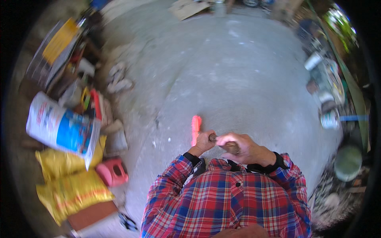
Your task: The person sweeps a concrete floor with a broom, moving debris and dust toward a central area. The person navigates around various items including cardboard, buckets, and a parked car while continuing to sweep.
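My left hand (204, 141) is closed around a brown stick-like handle (232, 147), which looks wooden. Just to its right, my right hand (248, 148) grips the thicker near end of the same handle, slightly blurred. Beyond my left hand a bright pink-orange piece (195, 126) with a bumpy edge shows low over the concrete floor (226, 74). It looks like a brush or broom head, but its join with the handle is hidden behind my left hand.
At left stand a white-and-blue printed sack (64, 125), yellow sacks (74, 193) and a pink plastic jug (113, 172). Along the right side are a paint bucket (329, 119), a green-tinged pail (347, 163) and assorted clutter. Flattened cardboard (190, 8) lies at the far edge.
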`<state>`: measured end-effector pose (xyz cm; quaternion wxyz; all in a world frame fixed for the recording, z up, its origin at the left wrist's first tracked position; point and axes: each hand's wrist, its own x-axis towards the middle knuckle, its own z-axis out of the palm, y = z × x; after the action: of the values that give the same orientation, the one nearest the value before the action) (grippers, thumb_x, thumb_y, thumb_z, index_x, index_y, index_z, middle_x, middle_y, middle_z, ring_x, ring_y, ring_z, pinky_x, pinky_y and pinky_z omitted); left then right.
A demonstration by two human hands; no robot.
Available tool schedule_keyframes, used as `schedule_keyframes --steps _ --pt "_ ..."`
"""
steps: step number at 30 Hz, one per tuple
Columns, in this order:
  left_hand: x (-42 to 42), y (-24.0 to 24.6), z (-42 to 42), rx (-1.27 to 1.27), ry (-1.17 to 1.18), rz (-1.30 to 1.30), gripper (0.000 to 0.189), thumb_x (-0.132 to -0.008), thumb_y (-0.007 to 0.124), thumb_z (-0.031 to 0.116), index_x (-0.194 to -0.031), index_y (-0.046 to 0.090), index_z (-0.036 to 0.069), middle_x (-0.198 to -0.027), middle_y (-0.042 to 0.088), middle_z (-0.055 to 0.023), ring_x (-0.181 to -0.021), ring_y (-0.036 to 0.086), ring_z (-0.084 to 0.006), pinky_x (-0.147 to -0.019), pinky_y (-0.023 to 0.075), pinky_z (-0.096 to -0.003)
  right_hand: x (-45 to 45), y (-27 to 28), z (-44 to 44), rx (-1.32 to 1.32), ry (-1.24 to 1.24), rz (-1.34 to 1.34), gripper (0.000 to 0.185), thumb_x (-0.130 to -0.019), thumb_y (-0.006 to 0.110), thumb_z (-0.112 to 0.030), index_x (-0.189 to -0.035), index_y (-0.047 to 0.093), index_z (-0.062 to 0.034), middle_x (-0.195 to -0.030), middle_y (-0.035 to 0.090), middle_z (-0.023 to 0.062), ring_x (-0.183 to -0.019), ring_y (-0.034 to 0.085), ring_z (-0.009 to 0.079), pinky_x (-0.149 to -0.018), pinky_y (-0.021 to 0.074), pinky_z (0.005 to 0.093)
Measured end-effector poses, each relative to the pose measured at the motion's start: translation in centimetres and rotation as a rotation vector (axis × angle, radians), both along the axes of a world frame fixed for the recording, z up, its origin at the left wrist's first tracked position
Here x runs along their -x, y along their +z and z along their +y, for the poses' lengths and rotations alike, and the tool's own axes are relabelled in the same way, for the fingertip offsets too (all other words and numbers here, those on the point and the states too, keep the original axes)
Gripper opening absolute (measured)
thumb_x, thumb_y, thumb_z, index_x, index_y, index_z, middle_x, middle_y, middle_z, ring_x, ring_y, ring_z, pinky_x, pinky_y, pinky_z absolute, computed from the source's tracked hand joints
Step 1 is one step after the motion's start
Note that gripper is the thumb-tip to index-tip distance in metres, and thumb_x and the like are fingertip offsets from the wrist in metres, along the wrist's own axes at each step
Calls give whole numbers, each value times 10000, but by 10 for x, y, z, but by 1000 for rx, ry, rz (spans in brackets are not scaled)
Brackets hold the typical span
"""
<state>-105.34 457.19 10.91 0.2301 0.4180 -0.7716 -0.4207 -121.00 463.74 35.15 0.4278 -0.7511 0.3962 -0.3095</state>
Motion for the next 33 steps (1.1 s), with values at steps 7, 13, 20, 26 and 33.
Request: schedule_keyframes --steps 7,13,20,26,33 --pt "86 45 -7 -20 -425 488 241 -743 737 160 -920 587 93 -785 601 -38 -653 553 -141 -596 460 -275 64 -25 62 184 -361 151 711 -696 743 -97 -1274 330 -67 -1234 462 159 -1092 527 333 -828 485 409" --pt "145 136 34 -295 -879 490 451 -756 736 433 -936 598 42 -1038 605 -77 -770 539 -107 -675 445 -239 129 -101 135 295 -870 344 648 -666 761 -138 -1206 408 -73 -1193 494 158 -1102 509 345 -856 453 438" --pt "241 184 107 -366 -1324 377 424 -743 762 333 -987 624 14 -1078 625 -129 -985 593 -210 -855 464 -334 184 -168 218 -53 -1030 227 302 -692 725 -232 -871 541 -71 -805 611 163 -805 589 380 -678 457 470" --pt "305 185 141 -594 -1388 423 291 -738 747 208 -932 640 19 -1024 642 -134 -1042 578 -284 -926 441 -415 204 -244 360 -478 -1228 172 352 -637 731 -249 -917 590 -88 -798 629 146 -784 612 342 -668 471 443" --pt "352 111 221 -909 -1679 35 293 -758 720 53 -1029 611 73 -1150 599 -119 -1113 541 -230 -959 422 -368 149 -308 471 -920 -1552 206 339 -634 757 -256 -887 596 -98 -832 641 145 -839 613 354 -699 473 451"
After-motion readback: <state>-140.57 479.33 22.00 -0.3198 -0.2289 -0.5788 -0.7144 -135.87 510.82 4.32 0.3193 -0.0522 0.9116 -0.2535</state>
